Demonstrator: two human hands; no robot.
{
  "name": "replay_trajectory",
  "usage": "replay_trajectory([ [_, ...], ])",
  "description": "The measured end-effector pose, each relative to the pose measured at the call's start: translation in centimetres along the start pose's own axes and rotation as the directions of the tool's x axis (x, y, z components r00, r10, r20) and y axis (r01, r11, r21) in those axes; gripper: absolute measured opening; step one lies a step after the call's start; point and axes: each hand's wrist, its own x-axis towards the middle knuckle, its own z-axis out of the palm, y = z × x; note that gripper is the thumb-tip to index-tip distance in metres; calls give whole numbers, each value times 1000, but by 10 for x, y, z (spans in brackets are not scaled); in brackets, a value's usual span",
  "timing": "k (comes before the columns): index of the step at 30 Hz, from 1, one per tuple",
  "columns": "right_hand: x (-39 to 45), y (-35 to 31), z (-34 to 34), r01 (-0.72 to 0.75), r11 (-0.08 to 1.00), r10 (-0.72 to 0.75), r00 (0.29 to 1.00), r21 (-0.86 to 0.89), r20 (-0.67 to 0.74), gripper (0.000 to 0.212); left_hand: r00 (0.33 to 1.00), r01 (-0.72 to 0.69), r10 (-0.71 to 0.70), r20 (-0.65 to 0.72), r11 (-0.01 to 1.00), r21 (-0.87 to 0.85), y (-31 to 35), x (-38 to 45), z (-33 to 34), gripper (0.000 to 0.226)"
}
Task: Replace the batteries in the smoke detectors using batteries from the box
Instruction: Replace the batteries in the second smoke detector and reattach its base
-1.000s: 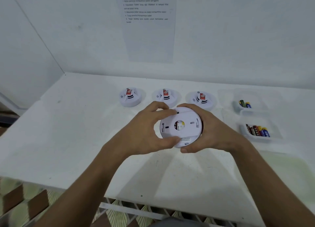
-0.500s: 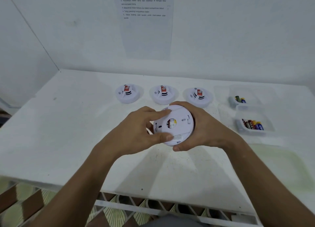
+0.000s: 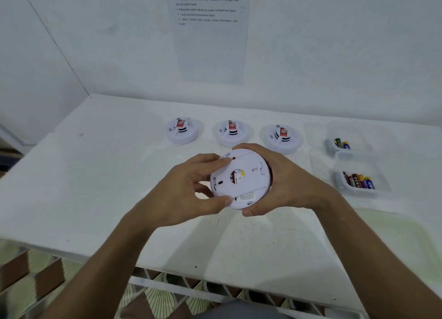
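I hold a round white smoke detector [image 3: 248,175] above the table, its back facing me, with a battery showing through a central hole. My left hand [image 3: 189,189] grips its left rim and back cover with thumb and fingers. My right hand [image 3: 289,182] cups its right side from behind. The cover looks slightly turned and lifted at the upper left edge. Three more smoke detectors [image 3: 182,130] [image 3: 233,132] [image 3: 282,136] lie in a row behind. A clear box of several batteries [image 3: 358,181] stands at the right.
A second clear box [image 3: 344,136] with two batteries sits behind the first one. A printed instruction sheet [image 3: 210,31] hangs on the wall. The white table [image 3: 83,187] ends at a near edge, with patterned floor below.
The back cover has rotated a little under my left hand's fingers, and a gap now shows at its upper left edge. Both hands stay on the detector.
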Motion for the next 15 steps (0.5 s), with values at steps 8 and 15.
replay_trajectory([
  [8,-2,5,-4,-6,999,3,999,50,48,91,999,-33,33,17,999,37,1,8,-7,67],
  [15,-1,10,-3,-5,999,6,1000,-33,20,99,1000,-9,8,18,1000,15,0,10,-9,68],
])
